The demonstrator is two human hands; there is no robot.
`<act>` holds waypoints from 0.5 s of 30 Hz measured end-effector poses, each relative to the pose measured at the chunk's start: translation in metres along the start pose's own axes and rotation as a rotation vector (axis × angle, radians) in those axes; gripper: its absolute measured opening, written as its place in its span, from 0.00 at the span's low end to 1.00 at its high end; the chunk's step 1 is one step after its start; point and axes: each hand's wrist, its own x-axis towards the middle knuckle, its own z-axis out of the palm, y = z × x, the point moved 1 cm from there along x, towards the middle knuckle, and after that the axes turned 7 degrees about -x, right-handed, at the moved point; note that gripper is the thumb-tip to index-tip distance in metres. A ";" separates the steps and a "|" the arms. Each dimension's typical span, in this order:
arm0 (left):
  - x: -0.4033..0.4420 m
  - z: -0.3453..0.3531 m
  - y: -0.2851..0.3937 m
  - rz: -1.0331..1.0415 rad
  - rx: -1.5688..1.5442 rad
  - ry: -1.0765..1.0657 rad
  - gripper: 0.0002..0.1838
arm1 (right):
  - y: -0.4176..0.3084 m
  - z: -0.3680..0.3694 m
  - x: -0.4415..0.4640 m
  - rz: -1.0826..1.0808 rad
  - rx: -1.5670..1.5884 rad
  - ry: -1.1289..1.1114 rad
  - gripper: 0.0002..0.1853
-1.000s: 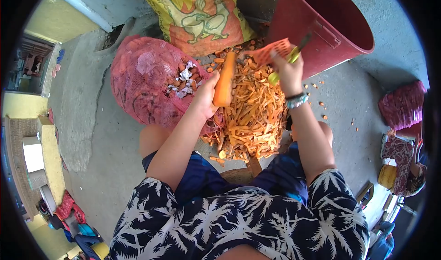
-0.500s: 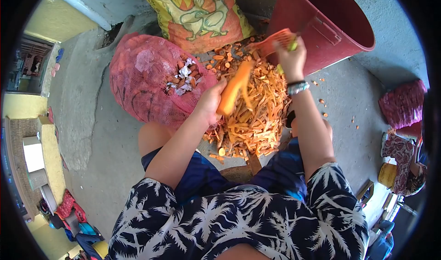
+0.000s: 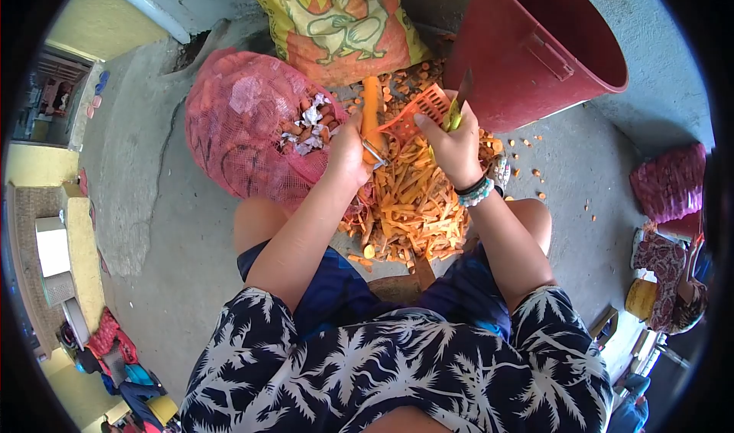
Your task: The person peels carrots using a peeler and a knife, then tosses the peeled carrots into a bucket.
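Observation:
My left hand (image 3: 349, 152) is wrapped round a peeled orange carrot (image 3: 372, 100), which stands nearly upright in the view. In my right hand (image 3: 456, 146) is a peeler (image 3: 417, 113) with an orange slotted handle, its metal blade lying against the carrot's lower end. The same hand also keeps a small knife (image 3: 454, 115) with a yellow-green handle, blade pointing away from me. Beneath both hands spreads a heap of carrot peelings (image 3: 420, 207). Left of my left hand bulges a pink mesh sack (image 3: 245, 127), torn open over unpeeled carrots and scraps of white paper.
A tall red bin (image 3: 508, 58) stands at the back right, beside a yellow and orange sack (image 3: 336, 28) printed with chickens. Carrot bits dot the concrete floor (image 3: 569, 227). At the far right are a purple sack (image 3: 673, 179) and another person (image 3: 665, 272).
My right hand has come down and left, bringing the peeler onto the carrot. The carrot has swung more upright, and the hanging strip of peel no longer shows on it.

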 end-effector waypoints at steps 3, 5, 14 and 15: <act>-0.013 0.001 -0.001 -0.040 0.145 -0.118 0.16 | 0.008 -0.005 0.018 0.076 0.018 -0.089 0.17; -0.024 0.004 0.000 -0.229 0.231 -0.139 0.19 | 0.023 -0.021 0.049 0.070 0.004 0.075 0.16; -0.004 -0.005 0.010 -0.136 0.123 -0.109 0.20 | 0.005 -0.007 0.023 0.136 0.232 0.085 0.15; -0.003 0.001 0.009 -0.108 0.053 -0.105 0.19 | 0.000 -0.002 0.012 0.074 0.155 0.055 0.15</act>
